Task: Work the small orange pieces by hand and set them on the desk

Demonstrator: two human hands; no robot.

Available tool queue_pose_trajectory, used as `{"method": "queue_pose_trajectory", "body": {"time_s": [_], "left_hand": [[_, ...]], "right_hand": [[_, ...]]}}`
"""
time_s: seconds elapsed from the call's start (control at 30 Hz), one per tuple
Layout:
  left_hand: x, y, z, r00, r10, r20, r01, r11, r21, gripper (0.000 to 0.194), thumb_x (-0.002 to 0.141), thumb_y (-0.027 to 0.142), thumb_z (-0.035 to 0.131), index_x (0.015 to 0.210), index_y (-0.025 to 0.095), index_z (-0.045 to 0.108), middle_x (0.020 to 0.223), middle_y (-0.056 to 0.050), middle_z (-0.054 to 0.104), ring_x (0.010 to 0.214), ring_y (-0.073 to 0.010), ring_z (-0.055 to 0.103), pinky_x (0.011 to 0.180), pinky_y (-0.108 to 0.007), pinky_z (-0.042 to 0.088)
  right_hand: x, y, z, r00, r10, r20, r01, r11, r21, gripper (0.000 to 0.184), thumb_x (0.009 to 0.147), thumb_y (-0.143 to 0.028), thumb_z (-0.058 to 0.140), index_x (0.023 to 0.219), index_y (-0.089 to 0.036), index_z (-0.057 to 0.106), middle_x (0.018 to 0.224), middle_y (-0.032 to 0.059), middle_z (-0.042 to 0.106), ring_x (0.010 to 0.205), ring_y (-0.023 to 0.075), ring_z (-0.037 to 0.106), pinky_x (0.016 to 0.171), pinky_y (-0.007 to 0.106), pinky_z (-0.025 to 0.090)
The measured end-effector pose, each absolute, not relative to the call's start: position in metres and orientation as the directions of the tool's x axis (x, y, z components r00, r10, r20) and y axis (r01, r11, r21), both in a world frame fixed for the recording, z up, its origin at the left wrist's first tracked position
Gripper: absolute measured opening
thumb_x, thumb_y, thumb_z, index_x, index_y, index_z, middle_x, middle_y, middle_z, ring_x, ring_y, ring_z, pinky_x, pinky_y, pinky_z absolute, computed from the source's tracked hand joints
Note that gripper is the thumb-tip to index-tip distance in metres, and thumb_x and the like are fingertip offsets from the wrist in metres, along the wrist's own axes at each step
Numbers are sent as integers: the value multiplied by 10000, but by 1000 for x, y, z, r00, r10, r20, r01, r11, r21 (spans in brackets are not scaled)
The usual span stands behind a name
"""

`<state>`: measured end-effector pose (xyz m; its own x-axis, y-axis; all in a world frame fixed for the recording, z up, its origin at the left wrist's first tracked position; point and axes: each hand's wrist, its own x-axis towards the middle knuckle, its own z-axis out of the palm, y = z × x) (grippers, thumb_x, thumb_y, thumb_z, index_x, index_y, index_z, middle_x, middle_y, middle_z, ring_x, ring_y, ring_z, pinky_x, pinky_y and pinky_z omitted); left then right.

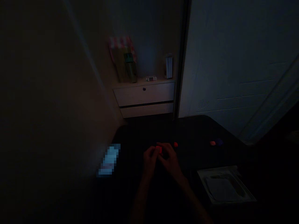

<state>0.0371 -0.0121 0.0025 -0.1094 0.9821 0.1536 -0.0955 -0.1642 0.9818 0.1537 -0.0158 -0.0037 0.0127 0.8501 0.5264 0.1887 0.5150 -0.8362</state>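
Observation:
My left hand [149, 157] and my right hand [169, 157] meet over the dark table, fingers bent together. Between their fingertips is a small bright red piece [159, 149], with both hands pinching it. Its exact kind does not show in the dim light. Just beyond my right hand, a smaller red lump [175, 144] lies on the tabletop. Farther right, a pinkish-red piece [212, 143] rests beside a dark purple piece [219, 142].
A lit, pixelated screen [109, 160] is at the table's left. Near the right front lies a pale flat tray or packet [203, 177]. Behind the black table [191, 127] stands a drawer cabinet [147, 95] holding a green-capped bottle [130, 68]. A pale door [233, 62] rises at right.

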Motion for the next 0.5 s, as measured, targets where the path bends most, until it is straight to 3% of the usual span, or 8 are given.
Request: {"method": "queue_pose_trajectory", "body": {"time_s": [0.5], "left_hand": [[36, -17, 4, -58, 978, 202, -135, -208, 969, 268, 865, 419, 673, 771, 174, 730, 713, -16, 689, 714, -179, 623, 706, -266, 467]], "right_hand": [[155, -16, -2, 5, 850, 527, 142, 521, -842, 343, 857, -237, 722, 1194, -299, 732, 1090, 58, 642, 1016, 228, 652, 876, 354, 554]]}}
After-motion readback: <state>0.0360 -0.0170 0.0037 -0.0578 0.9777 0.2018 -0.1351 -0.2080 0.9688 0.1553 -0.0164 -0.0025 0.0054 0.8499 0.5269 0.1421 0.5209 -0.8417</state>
